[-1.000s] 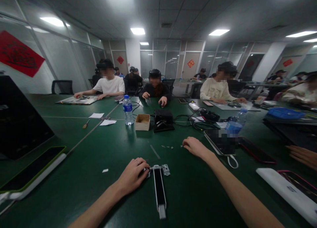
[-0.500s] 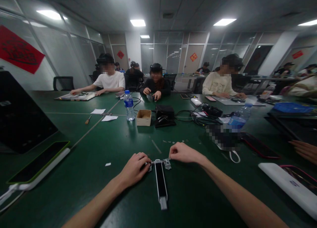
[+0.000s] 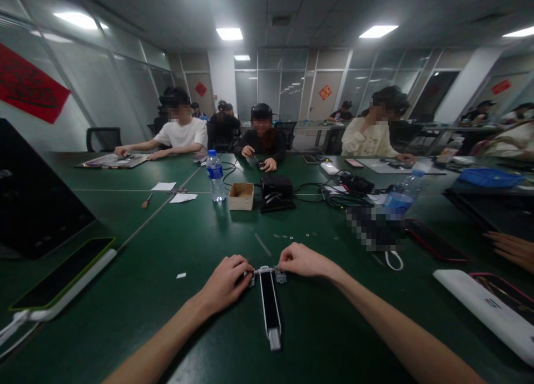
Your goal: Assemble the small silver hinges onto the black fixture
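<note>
On the green table lies a long narrow part [image 3: 270, 303] with a black face, a white rim and a pale block at its near end. A metal crossbar joins its far end, with a small metal bracket [image 3: 281, 277] at the right. My left hand [image 3: 227, 278] is closed on the left end of the crossbar, its fingers hiding most of that side. My right hand [image 3: 302, 260] is pinched at the right end, over the bracket; anything between its fingertips is hidden. Several tiny parts [image 3: 291, 237] lie in a row beyond my hands.
A small open box [image 3: 241, 197], a water bottle [image 3: 216, 177] and a black device [image 3: 277, 192] stand ahead. To the right are cables, another bottle [image 3: 403, 195] and a white power bank [image 3: 484, 314]. A phone [image 3: 62, 272] lies left. Other people sit across the table.
My right hand has moved slightly left, from beside the bracket to over it, covering part of it. My left hand keeps its place on the crossbar.
</note>
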The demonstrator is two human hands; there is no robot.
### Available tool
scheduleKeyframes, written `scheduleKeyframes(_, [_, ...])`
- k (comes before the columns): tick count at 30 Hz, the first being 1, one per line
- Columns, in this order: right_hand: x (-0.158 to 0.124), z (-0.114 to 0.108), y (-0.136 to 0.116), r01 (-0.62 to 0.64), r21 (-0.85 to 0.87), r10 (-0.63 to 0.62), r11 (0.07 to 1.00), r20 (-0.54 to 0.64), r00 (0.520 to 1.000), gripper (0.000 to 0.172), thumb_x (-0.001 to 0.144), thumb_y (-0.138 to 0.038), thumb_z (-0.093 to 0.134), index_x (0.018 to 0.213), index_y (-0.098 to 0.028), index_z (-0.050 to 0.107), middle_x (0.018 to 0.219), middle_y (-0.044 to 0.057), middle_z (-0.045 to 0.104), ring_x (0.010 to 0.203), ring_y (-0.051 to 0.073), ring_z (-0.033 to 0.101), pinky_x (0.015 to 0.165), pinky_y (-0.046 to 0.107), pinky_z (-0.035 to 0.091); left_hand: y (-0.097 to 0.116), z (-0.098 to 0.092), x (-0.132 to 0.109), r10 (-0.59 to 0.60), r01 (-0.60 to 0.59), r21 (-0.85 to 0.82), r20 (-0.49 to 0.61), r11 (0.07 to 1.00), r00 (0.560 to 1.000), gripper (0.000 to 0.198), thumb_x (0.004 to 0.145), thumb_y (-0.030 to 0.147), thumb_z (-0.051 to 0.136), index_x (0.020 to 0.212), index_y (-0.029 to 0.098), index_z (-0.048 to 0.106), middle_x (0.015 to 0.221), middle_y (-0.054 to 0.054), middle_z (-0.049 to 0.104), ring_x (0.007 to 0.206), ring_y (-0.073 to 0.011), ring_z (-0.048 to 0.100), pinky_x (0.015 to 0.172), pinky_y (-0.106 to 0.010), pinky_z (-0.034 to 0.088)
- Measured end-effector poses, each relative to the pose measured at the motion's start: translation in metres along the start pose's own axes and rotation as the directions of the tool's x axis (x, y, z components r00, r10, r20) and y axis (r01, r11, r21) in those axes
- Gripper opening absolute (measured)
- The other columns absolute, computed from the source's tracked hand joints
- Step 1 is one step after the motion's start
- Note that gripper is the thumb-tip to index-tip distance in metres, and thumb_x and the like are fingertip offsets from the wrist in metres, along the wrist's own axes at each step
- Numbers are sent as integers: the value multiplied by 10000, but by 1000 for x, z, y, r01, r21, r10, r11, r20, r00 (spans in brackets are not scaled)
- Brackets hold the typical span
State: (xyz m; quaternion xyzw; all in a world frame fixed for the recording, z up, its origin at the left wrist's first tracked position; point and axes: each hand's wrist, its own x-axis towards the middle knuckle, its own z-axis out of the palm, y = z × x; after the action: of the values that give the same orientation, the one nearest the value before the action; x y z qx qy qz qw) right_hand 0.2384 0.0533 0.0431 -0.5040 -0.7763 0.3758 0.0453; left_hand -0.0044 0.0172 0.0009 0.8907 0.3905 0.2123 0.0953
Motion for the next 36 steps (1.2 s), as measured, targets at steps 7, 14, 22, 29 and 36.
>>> scheduleKeyframes(7, [-6,-3,2,94,-3,-93,996,54,994,234,827,-292,549,928,-134,688,861,39,687,740,145,604,602,215,416,1,-1,1,0,0,-2,-10,1000,1000,189,902,208,435,947,185,618,927,-58,615,841,-179,561,745,-303,432])
scheduleKeyframes(14, [-6,-2,6,164,-20,-163,986,43,986,206,832,-294,577,934,-132,655,829,27,653,711,134,583,584,213,411,1,-2,1,5,-5,-1,-15,1000,1000,180,897,204,442,929,182,617,916,-55,615,835,-182,565,727,-297,431])
scheduleKeyframes(22, [-7,2,3,261,-190,-270,946,-22,963,143,852,-266,571,916,-153,631,898,40,594,780,147,556,678,252,427,0,-1,0,2,-2,-11,-15,1000,1000,191,896,210,437,939,185,622,929,-62,618,839,-177,562,736,-291,444])
scheduleKeyframes(29, [-10,6,-4,306,-326,-329,894,-17,944,156,882,-256,523,946,-165,632,930,62,590,864,181,545,770,304,419,1,-2,0,-9,9,-17,-8,1000,1000,191,896,209,435,920,183,623,925,-62,620,838,-176,562,744,-294,453])
scheduleKeyframes(36, [-6,-16,14,277,-207,-290,938,-32,956,214,862,-333,550,978,-176,636,926,40,608,800,160,557,694,266,439,2,-4,1,-11,11,-8,2,1000,1000,200,899,225,433,940,179,623,938,-71,619,843,-181,558,744,-302,451])
